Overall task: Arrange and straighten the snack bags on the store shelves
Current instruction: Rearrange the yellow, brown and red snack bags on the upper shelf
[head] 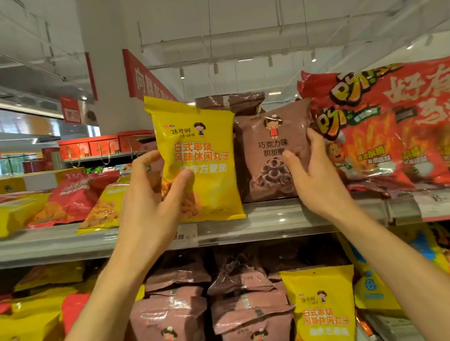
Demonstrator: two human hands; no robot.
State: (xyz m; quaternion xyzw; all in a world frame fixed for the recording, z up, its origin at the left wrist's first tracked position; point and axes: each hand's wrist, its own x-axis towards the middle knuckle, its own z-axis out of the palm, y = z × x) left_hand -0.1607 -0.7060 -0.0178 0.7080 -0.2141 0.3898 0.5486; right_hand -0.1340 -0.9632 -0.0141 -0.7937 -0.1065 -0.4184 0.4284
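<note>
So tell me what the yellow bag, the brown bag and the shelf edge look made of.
Yellow bag: glossy plastic film, judging by its sheen and crinkles. Brown bag: similar film, duller sheen, creased. Shelf edge: probably grey metal fronted by a clear plastic price strip that catches light spots.

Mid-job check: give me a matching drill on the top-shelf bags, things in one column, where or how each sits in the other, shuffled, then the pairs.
Things:
1. yellow bag
2. brown bag
3. big red pack
4. flat red bag

States:
A. lying down, far left of the hands
B. held upright by the left hand
C. right end of the shelf, beside the right hand
D. gripped at its right edge by the right hand

Pairs: 1-B, 2-D, 3-C, 4-A
</note>
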